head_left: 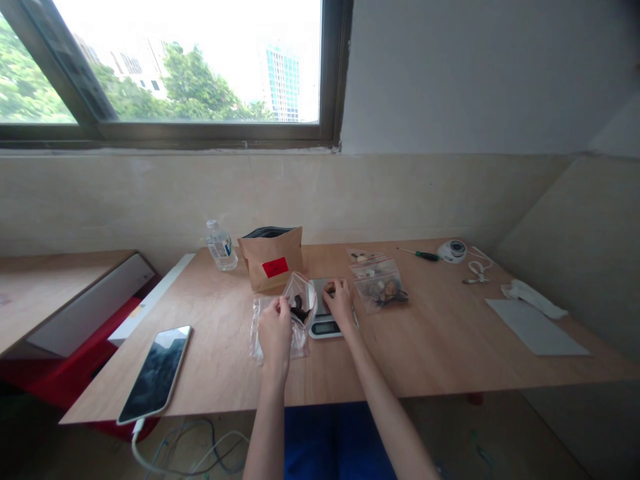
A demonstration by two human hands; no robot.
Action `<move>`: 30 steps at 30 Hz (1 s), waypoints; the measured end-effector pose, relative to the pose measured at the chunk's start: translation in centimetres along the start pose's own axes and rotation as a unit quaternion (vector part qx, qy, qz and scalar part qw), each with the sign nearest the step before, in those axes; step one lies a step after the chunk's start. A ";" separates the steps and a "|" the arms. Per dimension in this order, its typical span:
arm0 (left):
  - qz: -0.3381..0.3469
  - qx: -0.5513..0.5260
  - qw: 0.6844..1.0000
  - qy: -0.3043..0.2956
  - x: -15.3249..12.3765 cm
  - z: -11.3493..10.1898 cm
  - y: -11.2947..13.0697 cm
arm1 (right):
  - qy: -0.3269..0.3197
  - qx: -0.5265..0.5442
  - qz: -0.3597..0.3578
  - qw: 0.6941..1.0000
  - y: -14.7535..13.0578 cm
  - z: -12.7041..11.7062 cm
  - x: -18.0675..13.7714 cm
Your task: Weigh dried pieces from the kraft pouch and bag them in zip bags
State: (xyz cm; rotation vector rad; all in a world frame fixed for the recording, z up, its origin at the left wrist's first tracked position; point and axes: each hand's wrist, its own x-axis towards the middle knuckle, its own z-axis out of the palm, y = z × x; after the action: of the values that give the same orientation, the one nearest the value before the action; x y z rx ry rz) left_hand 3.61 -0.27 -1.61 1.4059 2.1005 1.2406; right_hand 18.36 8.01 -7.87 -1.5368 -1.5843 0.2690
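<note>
My left hand (275, 327) is closed on the edge of a clear zip bag (306, 288) that holds several dark, dried-looking pieces (299, 310). More clear plastic bags (256, 333) lie flat beneath that hand. Over the plate of a small white digital scale (320, 308), my right hand (340, 297) has its fingers curled round a small brown piece (329, 291), whose kind I cannot make out. The scale's display (325, 328) faces me, but its reading is too small to tell. Behind the bag stands an open brown paper pouch (270, 253) with a red label.
Filled zip bags (383, 290) lie right of the scale. A water bottle (221, 247) stands back left, a phone (157, 373) front left with its cable. Toward the right are a screwdriver (425, 255), a dome camera (453, 251), a white sheet (535, 327) and white cloth (535, 298).
</note>
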 end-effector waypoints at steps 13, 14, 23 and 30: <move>-0.036 -0.036 0.998 -0.031 -0.5 0.2 0.8 | -0.182 0.241 -0.078 0.950 -9.2 -6.0 0.1; -0.038 -0.038 0.998 -0.033 -0.6 0.2 0.9 | -0.179 0.204 -0.087 0.959 -9.1 -5.7 -0.1; -0.041 -0.037 0.998 -0.036 -0.6 0.3 1.1 | -0.216 0.175 -0.089 0.957 -8.6 -5.9 -1.1; -0.054 -0.090 0.993 -0.048 -0.8 0.1 1.0 | -0.072 0.235 -0.072 0.967 -6.3 -6.8 -0.5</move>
State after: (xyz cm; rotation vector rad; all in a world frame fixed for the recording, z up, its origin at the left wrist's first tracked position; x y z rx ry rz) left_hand 4.60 -0.73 -1.04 1.2315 1.9208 1.2595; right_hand 18.64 3.47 0.25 -1.0504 -1.5930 0.6372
